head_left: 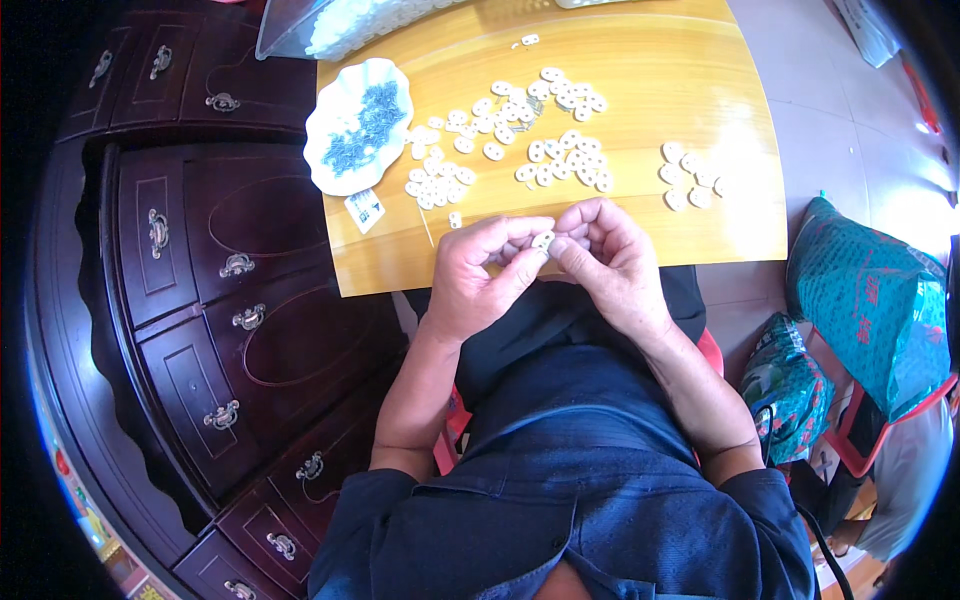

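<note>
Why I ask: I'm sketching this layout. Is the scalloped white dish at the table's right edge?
No, the white dish, holding small dark pieces, sits at the left edge of the table.

Dozens of white pieces [493, 152], two teal bags [870, 295]

One left hand [478, 275], one right hand [615, 268], one table [640, 70], one white dish [342, 85], one small card [364, 210]. Metal handles [237, 265]: about ten. Dark bits [368, 130]: too many to count.

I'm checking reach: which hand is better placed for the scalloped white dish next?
Likely the left hand: it is nearer the dish, which lies leftward, though busy pinching a small white piece.
</note>
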Available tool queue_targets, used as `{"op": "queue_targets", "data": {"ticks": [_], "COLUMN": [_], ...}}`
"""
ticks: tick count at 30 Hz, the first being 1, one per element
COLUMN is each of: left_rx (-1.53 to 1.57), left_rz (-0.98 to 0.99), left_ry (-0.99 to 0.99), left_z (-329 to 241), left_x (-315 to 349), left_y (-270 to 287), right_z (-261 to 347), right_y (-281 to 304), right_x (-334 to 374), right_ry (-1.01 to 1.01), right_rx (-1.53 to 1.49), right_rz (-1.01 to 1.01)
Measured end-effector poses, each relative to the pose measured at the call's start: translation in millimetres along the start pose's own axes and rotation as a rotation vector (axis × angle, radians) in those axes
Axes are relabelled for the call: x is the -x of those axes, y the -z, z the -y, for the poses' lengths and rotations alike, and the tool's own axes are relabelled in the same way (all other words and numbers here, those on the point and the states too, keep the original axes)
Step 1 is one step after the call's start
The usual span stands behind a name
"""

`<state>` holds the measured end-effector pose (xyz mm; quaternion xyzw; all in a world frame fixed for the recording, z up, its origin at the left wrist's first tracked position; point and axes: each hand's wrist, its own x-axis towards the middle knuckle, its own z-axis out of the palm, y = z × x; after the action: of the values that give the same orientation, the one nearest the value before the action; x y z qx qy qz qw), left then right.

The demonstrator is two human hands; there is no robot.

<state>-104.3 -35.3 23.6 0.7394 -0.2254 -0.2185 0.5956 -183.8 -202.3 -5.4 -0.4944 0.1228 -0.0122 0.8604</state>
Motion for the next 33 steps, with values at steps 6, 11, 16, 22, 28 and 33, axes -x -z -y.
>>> {"op": "queue_targets", "data": {"ticks": [6, 11, 16, 22, 28, 33], "left_rx": [-0.178, -0.523, -0.634, -0.579, -0.579, -0.581], "left_rz": [-0.012, -0.12, -0.137, -0.113, -0.096, -0.103], "left_ry": [-0.157, -0.298, -0.435, -0.407, -0.397, -0.436], "left_z": [-1.9, -15.4, -4.7, -11.1, -13.7, -12.6], "left_x": [-3.3, -7.3, -10.0, -11.5, -11.2, -12.4], "left_y": [-4.4, -19.7, -22.2, -23.7, -23.1, -22.9], "right_z": [-1.0, 0.3, 3.5, 5.6, 0.3, 0.8], "right_y": [-2.3, -4.3, -4.8, 3.2, 3.0, 3.4], "right_x": [0.8, 2.0, 3.3, -0.2, -1.6, 0.0], "right_ry": [-0.038, -0.006, -0.006, -0.088, -0.058, -0.05], "right_rx": [-0.184, -0.234, -0.277, -0.334, -0.311, -0.33], "right_rz": [-0.047, -0.1, -0.085, -0.079, -0.071, -0.07]}}
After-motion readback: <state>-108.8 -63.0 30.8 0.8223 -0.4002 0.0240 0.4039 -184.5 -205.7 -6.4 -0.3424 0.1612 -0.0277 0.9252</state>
